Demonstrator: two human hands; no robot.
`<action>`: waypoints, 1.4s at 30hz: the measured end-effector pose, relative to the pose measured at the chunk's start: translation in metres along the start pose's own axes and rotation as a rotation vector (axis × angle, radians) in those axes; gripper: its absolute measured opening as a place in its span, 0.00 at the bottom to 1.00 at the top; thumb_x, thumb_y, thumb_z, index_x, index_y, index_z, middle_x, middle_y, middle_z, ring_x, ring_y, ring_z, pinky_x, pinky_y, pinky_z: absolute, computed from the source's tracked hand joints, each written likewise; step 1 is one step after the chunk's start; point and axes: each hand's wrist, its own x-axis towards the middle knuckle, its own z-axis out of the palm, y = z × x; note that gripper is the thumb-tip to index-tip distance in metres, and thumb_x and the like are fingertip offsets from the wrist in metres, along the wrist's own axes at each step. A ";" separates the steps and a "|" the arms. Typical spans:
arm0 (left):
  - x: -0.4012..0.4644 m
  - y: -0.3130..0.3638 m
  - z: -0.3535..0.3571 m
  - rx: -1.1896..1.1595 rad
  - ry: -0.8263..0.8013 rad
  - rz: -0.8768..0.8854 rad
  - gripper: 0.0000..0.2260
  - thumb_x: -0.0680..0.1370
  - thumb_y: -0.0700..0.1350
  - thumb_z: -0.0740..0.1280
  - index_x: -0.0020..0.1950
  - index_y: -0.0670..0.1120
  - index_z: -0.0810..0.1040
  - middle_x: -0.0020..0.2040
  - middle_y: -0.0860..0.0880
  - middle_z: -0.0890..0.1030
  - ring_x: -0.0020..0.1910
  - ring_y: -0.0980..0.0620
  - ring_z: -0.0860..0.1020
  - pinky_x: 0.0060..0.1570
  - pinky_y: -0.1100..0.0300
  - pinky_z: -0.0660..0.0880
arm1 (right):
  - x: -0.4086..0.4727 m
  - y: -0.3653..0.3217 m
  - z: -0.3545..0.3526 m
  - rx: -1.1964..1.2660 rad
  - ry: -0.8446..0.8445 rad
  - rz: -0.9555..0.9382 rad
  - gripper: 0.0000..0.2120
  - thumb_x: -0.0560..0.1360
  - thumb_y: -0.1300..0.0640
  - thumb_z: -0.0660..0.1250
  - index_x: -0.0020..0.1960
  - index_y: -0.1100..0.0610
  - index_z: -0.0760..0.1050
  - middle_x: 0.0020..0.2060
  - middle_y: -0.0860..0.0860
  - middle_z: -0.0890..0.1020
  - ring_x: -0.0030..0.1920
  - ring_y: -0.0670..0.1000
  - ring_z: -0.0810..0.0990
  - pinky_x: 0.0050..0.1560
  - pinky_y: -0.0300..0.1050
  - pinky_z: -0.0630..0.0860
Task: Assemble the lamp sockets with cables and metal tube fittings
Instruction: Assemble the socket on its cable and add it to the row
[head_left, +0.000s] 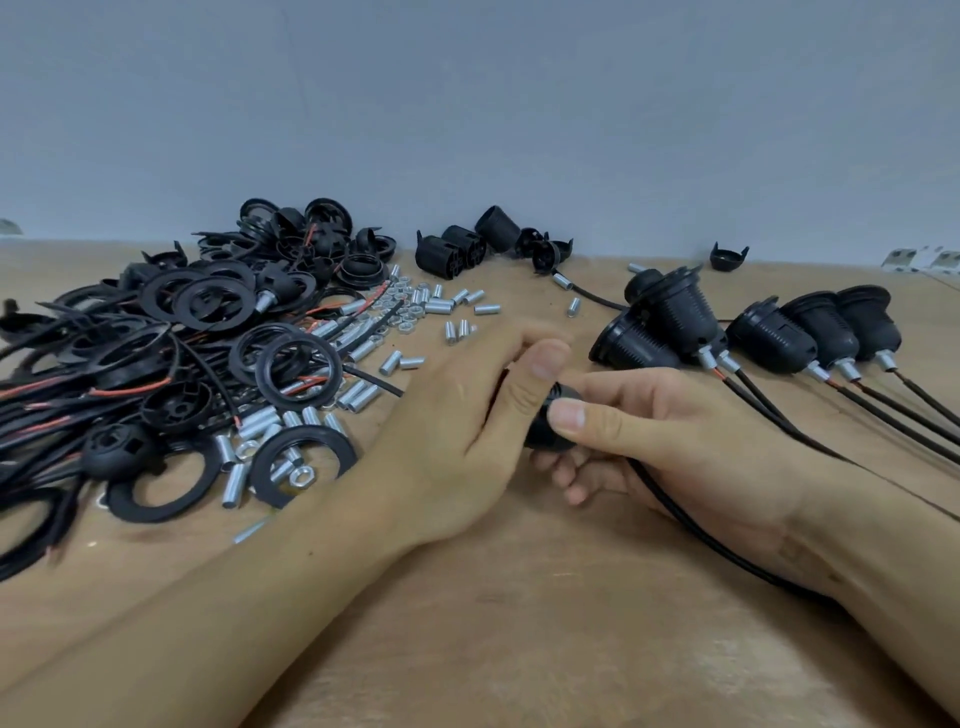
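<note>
My left hand and my right hand meet at the table's middle, both gripping one black lamp socket, mostly hidden between the fingers. Its black cable runs back under my right wrist. Several finished sockets with cables lie in a row at the right, each with a metal tube at its neck. Loose metal tubes and nuts are scattered left of my hands.
A big pile of black rings, socket caps and red-black cables fills the left of the wooden table. Loose socket bodies lie by the grey wall. One cap sits alone at back right.
</note>
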 end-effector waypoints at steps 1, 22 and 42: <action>0.001 0.000 -0.002 0.026 -0.021 0.001 0.25 0.82 0.61 0.49 0.56 0.45 0.79 0.44 0.54 0.80 0.46 0.54 0.79 0.47 0.57 0.73 | 0.000 0.000 0.000 -0.038 0.011 0.001 0.15 0.73 0.51 0.71 0.57 0.57 0.82 0.43 0.58 0.82 0.40 0.51 0.79 0.43 0.42 0.79; 0.014 -0.032 -0.102 0.839 -0.169 -0.686 0.18 0.70 0.59 0.75 0.54 0.50 0.82 0.54 0.49 0.80 0.54 0.44 0.77 0.51 0.50 0.76 | 0.000 -0.003 0.006 -0.619 0.280 -0.117 0.10 0.72 0.50 0.74 0.53 0.49 0.81 0.41 0.42 0.84 0.33 0.35 0.78 0.36 0.26 0.70; 0.012 0.011 -0.028 -1.167 0.200 -0.829 0.16 0.71 0.43 0.71 0.57 0.41 0.79 0.54 0.41 0.83 0.49 0.45 0.84 0.56 0.46 0.80 | 0.005 0.005 -0.001 -0.371 0.329 -0.374 0.15 0.69 0.48 0.77 0.55 0.47 0.81 0.46 0.50 0.84 0.35 0.53 0.82 0.26 0.47 0.77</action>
